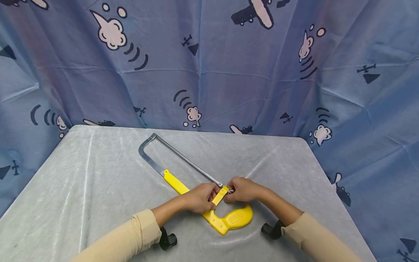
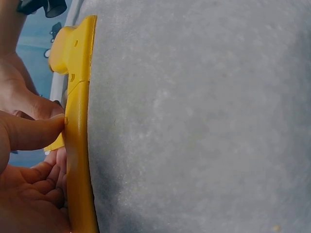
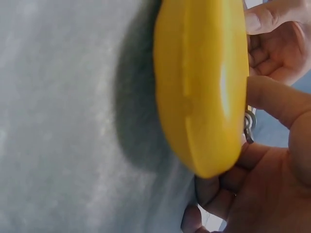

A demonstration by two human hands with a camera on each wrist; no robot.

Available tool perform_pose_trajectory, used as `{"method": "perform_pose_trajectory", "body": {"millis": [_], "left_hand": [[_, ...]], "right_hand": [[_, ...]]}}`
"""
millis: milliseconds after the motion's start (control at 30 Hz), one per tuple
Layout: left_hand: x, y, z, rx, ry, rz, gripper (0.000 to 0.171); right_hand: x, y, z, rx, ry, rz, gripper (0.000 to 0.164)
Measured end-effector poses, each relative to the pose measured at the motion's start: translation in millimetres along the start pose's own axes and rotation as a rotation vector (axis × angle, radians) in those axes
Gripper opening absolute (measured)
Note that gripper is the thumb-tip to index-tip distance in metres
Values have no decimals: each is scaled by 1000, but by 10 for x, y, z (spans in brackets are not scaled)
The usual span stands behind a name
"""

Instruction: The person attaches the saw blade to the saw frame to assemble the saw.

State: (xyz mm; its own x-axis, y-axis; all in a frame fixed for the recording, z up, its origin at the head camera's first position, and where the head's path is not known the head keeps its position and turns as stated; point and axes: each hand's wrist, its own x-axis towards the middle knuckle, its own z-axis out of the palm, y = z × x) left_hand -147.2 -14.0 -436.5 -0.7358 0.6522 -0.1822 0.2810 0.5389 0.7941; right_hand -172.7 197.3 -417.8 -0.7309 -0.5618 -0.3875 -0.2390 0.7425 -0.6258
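A hacksaw with a yellow frame point(image 1: 176, 182) and a thin grey blade point(image 1: 190, 159) lies slantwise on the cloth, its bent metal front end point(image 1: 147, 157) pointing away to the left. My left hand point(image 1: 199, 198) holds the short yellow post at the blade's near end between thumb and fingers. Across from it, my right hand point(image 1: 245, 190) pinches the small metal wing nut point(image 3: 250, 127) behind that post, thumb above and curled fingers below. The rounded yellow handle point(image 1: 239, 217) lies just below the right hand and hides part of its fingers in the right wrist view.
Light grey cloth point(image 1: 111, 189) covers the table. A blue patterned curtain point(image 1: 209, 83) hangs behind it and along both sides. Black wrist-worn devices point(image 1: 168, 240) sit under both forearms, close over the table.
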Motion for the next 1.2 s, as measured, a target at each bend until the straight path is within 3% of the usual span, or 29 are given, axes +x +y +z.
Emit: {"method": "perform_pose_trajectory", "body": {"millis": [400,1200], "left_hand": [[6,-10,4,-11,4,15,31],[8,-9,14,-6,15,20,31]], "right_hand": [[34,-44,66,-81,84,49,28],[39,-70,65,-83,88,57,31]]}}
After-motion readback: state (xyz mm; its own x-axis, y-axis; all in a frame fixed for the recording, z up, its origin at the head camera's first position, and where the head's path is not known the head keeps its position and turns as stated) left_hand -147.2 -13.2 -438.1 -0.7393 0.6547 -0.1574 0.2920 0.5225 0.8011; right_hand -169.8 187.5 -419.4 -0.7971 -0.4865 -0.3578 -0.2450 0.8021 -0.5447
